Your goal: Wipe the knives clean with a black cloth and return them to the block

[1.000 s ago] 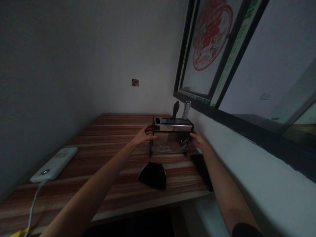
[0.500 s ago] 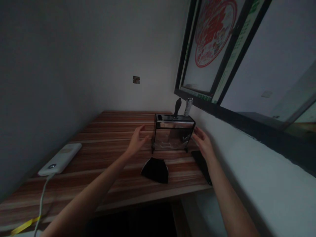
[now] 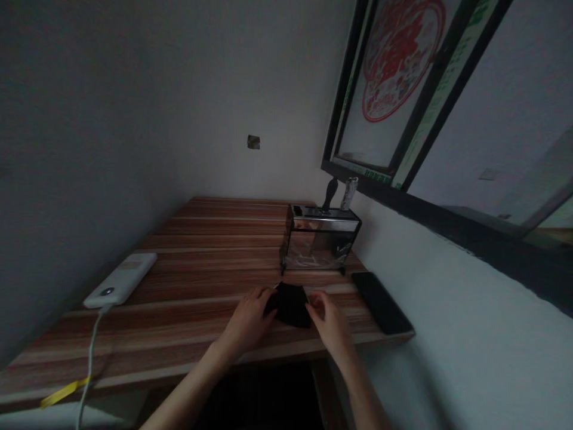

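A black folded face mask [image 3: 292, 306] lies on the wooden table near its front edge. My left hand [image 3: 251, 315] has its fingers and thumb closed on the mask's left edge. At the right edge, my right hand [image 3: 328, 318] pinches the mask between thumb and curled fingers. The mask still appears to rest flat on the tabletop. Behind it stands a knife block [image 3: 323, 239] with a clear front, a black handle [image 3: 330, 194] and a silvery handle [image 3: 349, 193] sticking up from its top.
To the right, a black phone [image 3: 382, 303] lies by the wall. A white device [image 3: 122, 280] with a cable [image 3: 92, 346] sits at the left, near a yellow strip [image 3: 65, 393]. A dark-framed window [image 3: 380, 173] rises above the table's right side.
Both hands have left the sides of the knife block and come back toward the front edge, closing on the mask. The phone, partly covered before, now shows fully.
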{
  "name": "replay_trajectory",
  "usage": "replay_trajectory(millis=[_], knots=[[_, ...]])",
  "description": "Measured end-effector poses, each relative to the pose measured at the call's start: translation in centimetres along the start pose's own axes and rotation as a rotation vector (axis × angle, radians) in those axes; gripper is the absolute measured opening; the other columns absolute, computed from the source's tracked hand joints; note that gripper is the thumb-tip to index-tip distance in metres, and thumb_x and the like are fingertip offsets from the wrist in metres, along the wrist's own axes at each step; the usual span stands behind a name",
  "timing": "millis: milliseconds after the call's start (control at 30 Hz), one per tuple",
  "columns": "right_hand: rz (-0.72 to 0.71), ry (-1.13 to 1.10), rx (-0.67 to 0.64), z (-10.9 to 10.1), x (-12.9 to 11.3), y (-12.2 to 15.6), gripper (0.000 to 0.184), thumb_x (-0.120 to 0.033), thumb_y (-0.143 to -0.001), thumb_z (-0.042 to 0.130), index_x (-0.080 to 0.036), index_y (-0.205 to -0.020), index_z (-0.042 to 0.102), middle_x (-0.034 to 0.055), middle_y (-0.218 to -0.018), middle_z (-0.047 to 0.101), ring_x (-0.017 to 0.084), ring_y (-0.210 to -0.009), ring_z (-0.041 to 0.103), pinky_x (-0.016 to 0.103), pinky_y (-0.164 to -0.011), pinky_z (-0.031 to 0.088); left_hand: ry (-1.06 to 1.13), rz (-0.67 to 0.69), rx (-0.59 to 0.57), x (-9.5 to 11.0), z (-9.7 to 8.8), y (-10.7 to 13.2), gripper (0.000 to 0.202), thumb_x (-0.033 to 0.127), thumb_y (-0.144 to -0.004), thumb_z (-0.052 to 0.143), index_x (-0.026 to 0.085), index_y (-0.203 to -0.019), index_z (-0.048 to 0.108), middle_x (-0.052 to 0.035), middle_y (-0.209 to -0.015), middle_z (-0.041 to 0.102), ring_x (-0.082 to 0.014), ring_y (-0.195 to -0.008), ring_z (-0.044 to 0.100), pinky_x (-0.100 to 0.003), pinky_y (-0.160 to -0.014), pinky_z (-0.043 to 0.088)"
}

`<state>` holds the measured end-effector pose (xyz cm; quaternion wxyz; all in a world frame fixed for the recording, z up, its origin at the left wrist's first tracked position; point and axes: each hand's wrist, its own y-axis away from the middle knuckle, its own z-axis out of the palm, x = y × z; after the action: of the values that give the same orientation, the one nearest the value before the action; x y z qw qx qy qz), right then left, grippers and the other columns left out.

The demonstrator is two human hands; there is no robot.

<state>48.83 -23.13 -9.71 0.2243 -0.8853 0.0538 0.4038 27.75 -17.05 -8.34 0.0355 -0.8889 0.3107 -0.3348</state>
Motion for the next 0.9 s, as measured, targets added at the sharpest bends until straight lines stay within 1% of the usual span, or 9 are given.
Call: replay_trajectory(millis=[100,167,267,367,433,533,667,767,900], knots=[[-0.009,0.056,0.05,1.2,-0.3,1.1,0.023,-0.032,-0.076,0.06,-0.03,-0.1,0.059,0.0063,-0.085,0.065,0.027,-0.08,0.06,0.041,-0.073,0.046,-0.048,-0.08,0.022,0.6,0.8,1.0,0.04,0.023,-0.076,0.056,0.025,-0.116,0.056,-0.012,-0.117,0.057,-0.0305,-0.106,0.053,-0.045,-0.09,0.04],[-0.028,0.068,0.082,1.7,-0.6,1.4,0.027,-0.027,-0.075,0.06,-0.028,-0.103,0.059,0.0063,-0.092,0.065,0.027,-0.085,0.06,0.04,-0.075,0.046,-0.087,-0.105,0.033,1.0,1.2,1.3,0.039,0.021,-0.076,0.054,0.023,-0.116,0.055,-0.0115,-0.119,0.057,-0.0302,-0.109,0.051,-0.045,-0.091,0.04],[-0.023,0.067,0.086,2.1,-0.7,1.7,0.032,-0.019,-0.075,0.056,-0.024,-0.107,0.058,0.0056,-0.1,0.065,0.024,-0.091,0.061,0.037,-0.079,0.047,-0.106,-0.084,0.064,1.4,1.7,1.4,0.037,0.015,-0.078,0.05,0.019,-0.114,0.056,-0.0104,-0.118,0.056,-0.0269,-0.108,0.051,-0.043,-0.093,0.041],[0.008,0.026,0.086,2.0,-0.5,1.6,0.032,-0.013,-0.073,0.053,-0.022,-0.103,0.06,0.0045,-0.097,0.067,0.021,-0.089,0.062,0.034,-0.079,0.048,-0.089,-0.05,0.071,1.7,2.5,1.4,0.036,0.014,-0.078,0.05,0.017,-0.114,0.057,-0.0115,-0.12,0.055,-0.0256,-0.11,0.05,-0.041,-0.097,0.04],[0.007,0.017,0.096,1.5,0.1,1.2,0.029,-0.011,-0.073,0.052,-0.022,-0.099,0.061,0.0041,-0.093,0.067,0.021,-0.086,0.062,0.033,-0.077,0.048,-0.086,-0.028,0.056,2.0,3.1,1.3,0.039,0.015,-0.078,0.051,0.017,-0.116,0.056,-0.0121,-0.124,0.053,-0.0258,-0.114,0.048,-0.04,-0.099,0.039],[-0.029,0.058,0.118,0.2,1.4,0.4,0.026,-0.012,-0.074,0.049,-0.021,-0.095,0.063,0.0045,-0.091,0.067,0.021,-0.085,0.062,0.033,-0.076,0.048,-0.11,-0.005,-0.001,3.0,3.9,0.7,0.043,0.016,-0.078,0.052,0.017,-0.121,0.054,-0.0126,-0.129,0.049,-0.0267,-0.118,0.045,-0.041,-0.1,0.037],[-0.07,0.112,0.128,-1.7,3.6,-1.2,0.026,-0.012,-0.075,0.047,-0.021,-0.093,0.063,0.0054,-0.093,0.066,0.022,-0.088,0.061,0.035,-0.08,0.047,-0.173,0.034,-0.091,4.8,4.7,-0.5,0.046,0.021,-0.08,0.051,0.02,-0.126,0.05,-0.0115,-0.133,0.046,-0.0286,-0.121,0.042,-0.045,-0.099,0.036],[-0.075,0.14,0.129,-2.9,5.0,-2.4,0.026,-0.012,-0.075,0.045,-0.02,-0.093,0.063,0.0055,-0.091,0.066,0.022,-0.085,0.061,0.036,-0.079,0.047,-0.215,0.08,-0.114,5.8,5.3,-1.3,0.045,0.023,-0.083,0.048,0.021,-0.128,0.048,-0.0107,-0.135,0.045,-0.0289,-0.121,0.041,-0.046,-0.099,0.035],[-0.085,0.183,0.14,-3.8,6.3,-3.4,0.027,-0.012,-0.075,0.045,-0.021,-0.091,0.064,0.0056,-0.091,0.065,0.022,-0.086,0.061,0.036,-0.079,0.047,-0.238,0.118,-0.135,6.5,5.9,-2.2,0.049,0.027,-0.083,0.049,0.022,-0.131,0.045,-0.0114,-0.137,0.043,-0.0285,-0.123,0.04,-0.045,-0.101,0.032]])
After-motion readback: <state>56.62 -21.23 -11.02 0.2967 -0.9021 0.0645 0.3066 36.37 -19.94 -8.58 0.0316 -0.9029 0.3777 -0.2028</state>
